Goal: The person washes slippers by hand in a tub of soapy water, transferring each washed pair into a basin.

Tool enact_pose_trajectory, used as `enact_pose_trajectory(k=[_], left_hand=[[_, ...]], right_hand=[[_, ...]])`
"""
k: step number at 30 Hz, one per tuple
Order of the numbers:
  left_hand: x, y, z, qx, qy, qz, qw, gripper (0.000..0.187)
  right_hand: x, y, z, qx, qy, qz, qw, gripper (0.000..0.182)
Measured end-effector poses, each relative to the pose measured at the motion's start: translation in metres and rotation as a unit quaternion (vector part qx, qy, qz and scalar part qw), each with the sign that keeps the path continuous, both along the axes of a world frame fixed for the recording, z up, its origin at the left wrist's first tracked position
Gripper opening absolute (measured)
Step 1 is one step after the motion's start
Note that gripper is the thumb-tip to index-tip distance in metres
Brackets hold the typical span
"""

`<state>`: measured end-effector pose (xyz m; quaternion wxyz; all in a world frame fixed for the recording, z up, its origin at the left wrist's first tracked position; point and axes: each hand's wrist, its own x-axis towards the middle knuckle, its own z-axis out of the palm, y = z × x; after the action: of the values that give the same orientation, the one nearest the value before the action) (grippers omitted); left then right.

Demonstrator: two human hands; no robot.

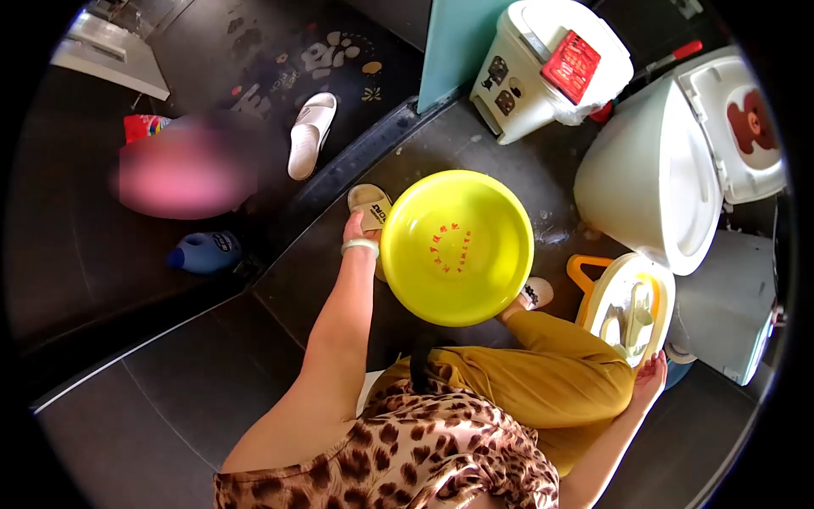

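Note:
A bright yellow plastic basin [458,246] with red lettering on its bottom sits tilted towards me, between my feet. My left hand [363,231], with a pale bangle at the wrist, is at the basin's left rim. Its fingers are partly hidden behind the rim and look closed on it. Over on the right, my right hand [651,382] is beside the lower edge of an oval cream tub [667,314] with an orange handle, its fingers apart and holding nothing. Inside that tub lies a pale cup-like item [639,327], partly washed out by glare.
A white toilet [632,178] and a grey box-like bin [721,305] stand at the right. Behind the basin is a white lidded bin [517,76] with a red basket [571,66] on top. Beyond a raised sill [339,170] lie a white slipper [312,136] and a blue bottle [208,253].

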<state>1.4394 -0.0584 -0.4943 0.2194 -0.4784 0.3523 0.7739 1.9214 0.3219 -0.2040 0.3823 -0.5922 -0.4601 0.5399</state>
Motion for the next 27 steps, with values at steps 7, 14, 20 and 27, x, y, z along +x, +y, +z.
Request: enact_pose_trajectory(k=[7,14,20,27], left_hand=[[-0.019,-0.008,0.015,-0.152,0.227,-0.054,0.96,0.026],[-0.17,-0.031,0.044,-0.116,0.166,-0.159,0.966,0.073],[-0.27,0.012,0.037,-0.461,0.321,-0.533,0.633,0.058],[-0.292,0.024,-0.007,-0.378,0.349,-0.486,0.707,0.047]], right_hand=[[-0.015,-0.002,0.016,0.035,-0.001,-0.006,0.999,0.025],[-0.025,-0.008,0.019,0.029,-0.016,-0.005,0.999,0.024],[-0.02,-0.008,0.017,0.022,-0.054,-0.009,0.998,0.024],[0.028,0.002,0.023,0.051,-0.082,-0.08,0.992,0.019]])
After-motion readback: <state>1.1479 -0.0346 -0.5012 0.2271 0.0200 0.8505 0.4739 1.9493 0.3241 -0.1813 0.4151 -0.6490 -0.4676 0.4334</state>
